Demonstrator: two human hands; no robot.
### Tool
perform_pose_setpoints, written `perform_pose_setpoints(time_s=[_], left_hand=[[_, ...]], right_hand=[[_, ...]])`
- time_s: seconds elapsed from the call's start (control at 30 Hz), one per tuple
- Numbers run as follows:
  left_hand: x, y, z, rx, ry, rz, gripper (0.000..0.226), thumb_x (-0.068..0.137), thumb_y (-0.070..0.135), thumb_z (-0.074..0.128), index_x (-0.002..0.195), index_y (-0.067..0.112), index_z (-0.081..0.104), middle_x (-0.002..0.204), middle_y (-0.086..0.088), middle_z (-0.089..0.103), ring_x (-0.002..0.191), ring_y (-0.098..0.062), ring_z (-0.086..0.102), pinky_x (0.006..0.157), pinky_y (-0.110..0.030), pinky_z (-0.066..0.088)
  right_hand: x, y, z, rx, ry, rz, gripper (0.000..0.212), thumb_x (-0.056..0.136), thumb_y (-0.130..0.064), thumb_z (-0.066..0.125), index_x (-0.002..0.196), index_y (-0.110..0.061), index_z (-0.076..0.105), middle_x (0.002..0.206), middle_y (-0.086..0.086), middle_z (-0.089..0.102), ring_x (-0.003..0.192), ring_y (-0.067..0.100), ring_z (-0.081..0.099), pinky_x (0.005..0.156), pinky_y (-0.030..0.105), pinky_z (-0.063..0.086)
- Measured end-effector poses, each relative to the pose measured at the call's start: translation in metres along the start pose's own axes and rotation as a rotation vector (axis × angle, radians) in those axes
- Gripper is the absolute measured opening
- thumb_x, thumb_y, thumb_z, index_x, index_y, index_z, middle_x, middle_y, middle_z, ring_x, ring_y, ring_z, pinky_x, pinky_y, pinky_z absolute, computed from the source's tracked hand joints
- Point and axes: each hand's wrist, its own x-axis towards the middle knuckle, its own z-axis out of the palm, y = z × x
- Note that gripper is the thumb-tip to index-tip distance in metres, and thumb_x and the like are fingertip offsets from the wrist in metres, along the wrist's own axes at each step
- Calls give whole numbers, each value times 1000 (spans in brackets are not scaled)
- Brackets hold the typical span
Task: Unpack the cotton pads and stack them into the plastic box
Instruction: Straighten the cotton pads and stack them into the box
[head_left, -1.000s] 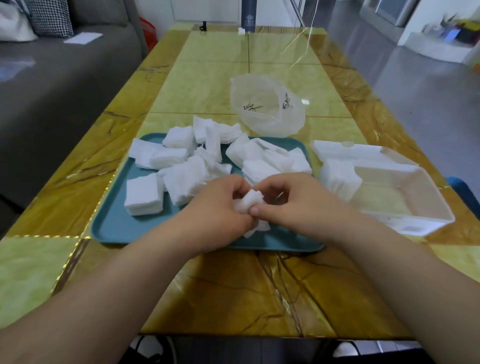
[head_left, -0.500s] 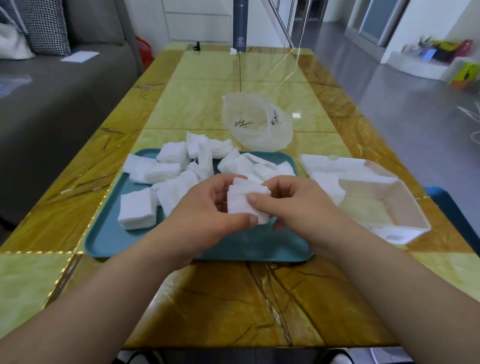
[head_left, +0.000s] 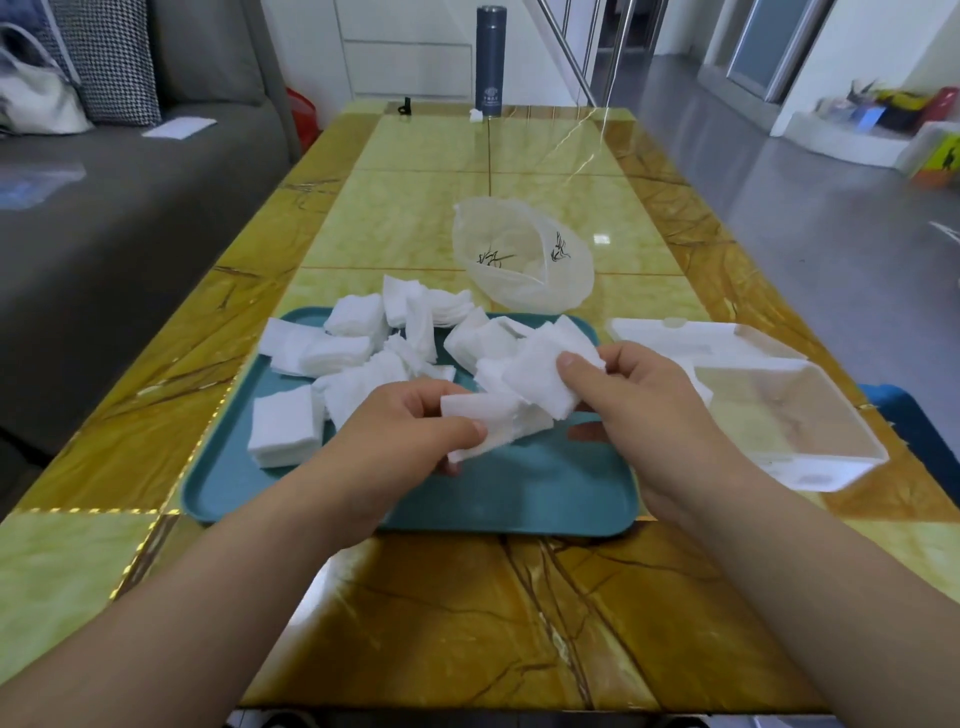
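The tabletop bore a teal tray strewn with cotton pads, the plastic box just right of it. Above the tray, left hand and right hand each pinched some pads in curled fingers.

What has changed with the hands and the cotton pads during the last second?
The hands drew apart, spreading the bunch they pinched together: the left hand now pinches the lower pads, the right hand grips the upper pads. The loose pads, tray, bag and plastic box stayed put.
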Motion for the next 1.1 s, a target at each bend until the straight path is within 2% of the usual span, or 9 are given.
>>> perform_pose_setpoints(time_s=[0.1,0.23,0.37,0.53,0.7,0.8,0.93,1.1], left_hand=[[0,3,-2,-190,-36,5,15,94,4,68,100,11,80,98,-7,76,85,-19,64,69,-32,52],[-4,7,-2,-270,-124,70,21,97,6,64,113,8,76,100,-10,75,82,-19,66,66,-28,54],[-6,7,-3,-197,-129,90,17,95,5,68,110,8,74,90,-9,74,73,-17,64,63,-27,53],[-8,7,-2,-27,-106,134,8,85,10,81,90,13,76,86,-14,76,72,-18,67,63,-29,50],[-8,8,-2,3,-94,151,6,90,16,78,90,23,79,89,-7,79,74,-15,68,65,-32,49],[-8,6,-1,4,-57,156,4,91,17,77,90,20,78,86,-7,78,72,-14,67,63,-32,47],[-7,6,1,-14,5,151,6,90,18,78,94,15,75,82,-6,78,70,-15,67,62,-32,45],[-7,7,2,-8,37,146,10,90,22,78,96,16,73,78,-3,76,67,-11,64,62,-31,45]], right_hand=[[-1,0,2,25,-10,15,17,95,-31,73,102,-15,70,95,10,78,91,22,76,86,42,64],[0,1,2,80,-77,36,17,92,-23,78,102,-10,73,94,12,80,95,31,77,87,43,64],[-1,0,3,177,-106,46,17,89,-12,79,102,-4,73,94,18,79,90,33,77,80,39,65],[-3,1,3,133,-135,39,18,85,-2,80,100,-3,71,93,18,80,99,39,75,90,48,63],[-6,0,3,106,-232,25,19,88,0,77,107,-4,74,97,14,81,99,34,77,90,44,63],[-7,0,6,113,-275,31,20,90,0,74,110,-4,73,99,13,81,102,35,75,92,43,62],[-9,-2,11,166,-321,53,25,92,-3,73,117,-3,71,106,15,80,107,34,75,101,50,57],[-10,-2,12,267,-351,84,27,93,0,70,120,2,67,109,19,78,108,33,75,98,44,59]])
